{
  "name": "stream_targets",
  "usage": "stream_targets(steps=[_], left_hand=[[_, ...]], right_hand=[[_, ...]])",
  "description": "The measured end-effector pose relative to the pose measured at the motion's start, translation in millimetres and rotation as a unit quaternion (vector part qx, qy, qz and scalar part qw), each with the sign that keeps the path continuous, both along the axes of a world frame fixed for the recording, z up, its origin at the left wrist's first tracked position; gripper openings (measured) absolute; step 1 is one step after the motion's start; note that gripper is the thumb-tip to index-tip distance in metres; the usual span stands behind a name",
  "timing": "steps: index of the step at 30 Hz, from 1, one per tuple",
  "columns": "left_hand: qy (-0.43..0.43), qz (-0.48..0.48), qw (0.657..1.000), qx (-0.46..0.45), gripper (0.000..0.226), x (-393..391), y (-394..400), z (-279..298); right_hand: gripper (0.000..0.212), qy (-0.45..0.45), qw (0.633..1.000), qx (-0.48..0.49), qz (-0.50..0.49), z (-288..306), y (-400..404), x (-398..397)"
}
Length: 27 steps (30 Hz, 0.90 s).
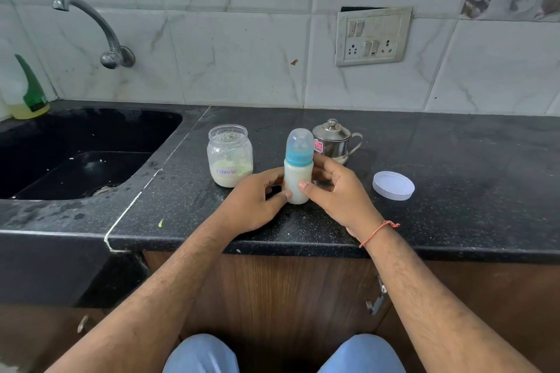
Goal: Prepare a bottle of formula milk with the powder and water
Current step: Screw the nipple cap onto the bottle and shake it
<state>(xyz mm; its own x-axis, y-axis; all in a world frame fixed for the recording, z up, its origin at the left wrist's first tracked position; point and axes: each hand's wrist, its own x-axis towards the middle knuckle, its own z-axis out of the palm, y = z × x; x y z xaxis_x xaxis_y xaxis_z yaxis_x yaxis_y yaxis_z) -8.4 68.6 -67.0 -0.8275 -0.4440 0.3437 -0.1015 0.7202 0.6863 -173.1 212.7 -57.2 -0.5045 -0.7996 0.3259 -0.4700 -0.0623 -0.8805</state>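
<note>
In the head view, the feeding bottle [298, 174] stood upright at the centre of the frame on the dark surface [454, 160], full of pale milk, its blue collar and clear cap on. The left hand [253, 203] and the right hand [336, 191] flanked it, fingers [304, 185] curled round its lower body with both thumbs pressing the front, seemingly to steady it where it stood. Just left of it was the open formula jar [230, 156], a little powder left in the bottom; its white lid [393, 185] lay well apart at the right, likely set aside for scooping. Behind the bottle stood a lidded steel pot [333, 139], probably the water. Mixing looked done, so the task seemed nearly finished.
</note>
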Motion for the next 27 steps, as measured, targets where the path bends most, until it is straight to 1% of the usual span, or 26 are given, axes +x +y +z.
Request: stream_targets(steps=[4, 6, 9, 14, 21, 24, 27], left_hand=[[0.009, 0.005, 1.000, 0.005, 0.047, 0.0, 0.4, -1.1], [0.010, 0.008, 1.000, 0.002, 0.046, 0.0, 0.7, -1.2], [0.012, 0.005, 1.000, 0.001, 0.045, -0.2, 1.5, -0.1], [0.022, -0.002, 1.000, 0.011, 0.045, -0.3, 3.0, 1.6], [0.015, 0.008, 1.000, 0.011, 0.047, 0.0, 2.4, 1.0], [0.008, 0.023, 0.999, 0.021, 0.049, -0.8, 2.2, 0.7], [0.017, 0.052, 0.998, 0.042, 0.054, -1.6, 2.7, 1.5]], right_hand=[[0.075, 0.038, 0.999, 0.019, -0.013, 2.2, 0.1, 2.5], [0.079, 0.043, 0.999, 0.027, -0.013, 2.1, 0.5, 2.8], [0.082, 0.044, 0.999, 0.031, -0.010, 2.1, 0.7, 3.3], [0.083, 0.071, 0.997, 0.040, -0.007, 1.6, 0.3, 5.7], [0.101, 0.058, 0.998, 0.033, 0.002, 3.0, 1.3, 8.0], [0.099, 0.055, 0.998, 0.035, 0.000, 2.5, 1.0, 6.3], [0.087, 0.091, 0.995, 0.043, -0.019, 5.8, 1.5, 8.0]])
